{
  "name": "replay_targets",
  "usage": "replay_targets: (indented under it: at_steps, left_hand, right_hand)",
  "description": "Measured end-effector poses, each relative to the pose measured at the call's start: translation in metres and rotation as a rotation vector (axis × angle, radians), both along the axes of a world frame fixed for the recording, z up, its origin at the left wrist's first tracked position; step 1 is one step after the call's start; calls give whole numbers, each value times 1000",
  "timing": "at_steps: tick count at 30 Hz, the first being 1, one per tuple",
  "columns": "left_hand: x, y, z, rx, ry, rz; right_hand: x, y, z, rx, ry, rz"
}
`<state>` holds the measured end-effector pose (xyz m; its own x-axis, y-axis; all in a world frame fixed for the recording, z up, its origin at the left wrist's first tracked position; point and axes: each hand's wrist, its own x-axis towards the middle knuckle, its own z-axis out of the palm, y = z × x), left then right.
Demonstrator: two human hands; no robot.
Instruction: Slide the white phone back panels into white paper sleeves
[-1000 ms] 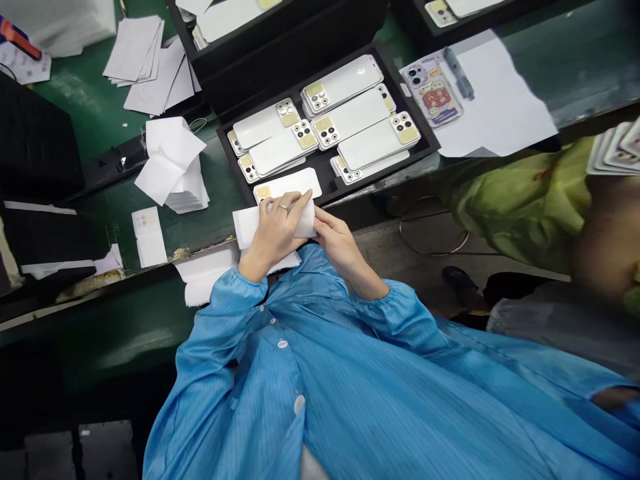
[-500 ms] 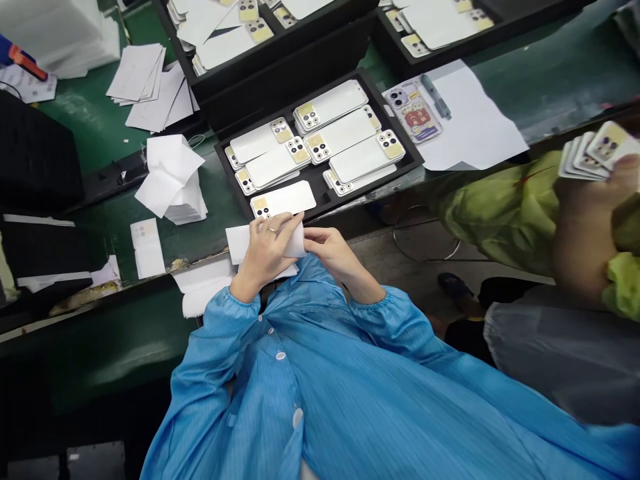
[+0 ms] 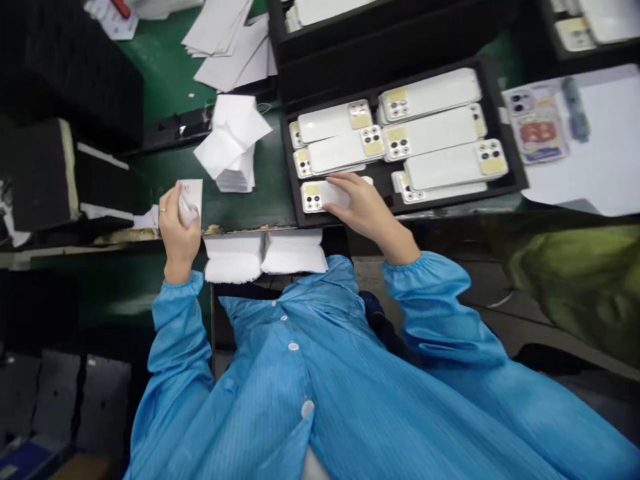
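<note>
At the left of the bench, my left hand (image 3: 180, 223) is closed on a folded white wrapped piece, over a flat white packet (image 3: 195, 191) near the bench edge. My right hand (image 3: 357, 203) has its thumb and fingers on the two long sides of a white phone back panel (image 3: 313, 198) with a camera cutout. That panel lies at the front left of the black tray (image 3: 511, 163). Behind it, several stacks of similar white panels (image 3: 443, 133) fill the tray.
A pile of white sheets (image 3: 233, 143) stands between my hands. White pads (image 3: 295, 259) hang at the bench edge. At the right lie a decorated phone case (image 3: 539, 130), a pen (image 3: 575, 110) and a green-sleeved arm (image 3: 575, 287). Black boxes stand left.
My hands have moved apart. The left took the white piece to the left packet; the right moved to a panel in the tray. The view has shifted left, and the other person's hand is out of view.
</note>
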<state>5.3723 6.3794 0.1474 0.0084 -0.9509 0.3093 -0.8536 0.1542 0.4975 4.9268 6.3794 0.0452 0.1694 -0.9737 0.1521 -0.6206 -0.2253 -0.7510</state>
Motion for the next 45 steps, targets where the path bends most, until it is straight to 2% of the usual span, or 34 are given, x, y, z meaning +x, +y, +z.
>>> replay_targets:
  at_steps: [4,8,13,16,20,23,25,30,34,37,40,42,45]
  left_hand:
    - [38,-14,-4,10,132,204]
    - [59,-41,-26,120,104,295]
    - [46,-79,-67,176,-7,367]
    - [33,-91,-78,166,-34,383]
    - [25,-92,-74,120,-49,331]
    - [30,-86,-62,135,4,327]
    - [39,-79,-53,115,66,265]
    - [58,-48,-30,-157,209,85]
    - [52,-26,-17,-220,131,71]
    - [43,-22,-11,-198,64,65]
    - [36,-33,-12,-153,26,112]
    - [33,-48,-20,-65,19,232]
    - [26,-74,-40,189,23,439]
  right_hand:
    - [4,-14,-7,-23,74,112]
    - [1,-18,-6,-32,133,170]
    - [0,-21,-2,-17,165,203]
    - [0,-22,-1,-24,152,187]
    - [-2,-21,-1,-15,104,187]
    - [-2,-19,1,-14,127,173]
    - [-2,-18,3,-13,200,155]
    - [-4,-19,8,-5,337,189]
    - [-6,-18,10,0,347,224]
    - [-4,-18,14,24,315,215]
    - [2,-18,21,55,296,222]
    - [5,-20,28,72,304,239]
    - [7,-23,42,76,288,212]
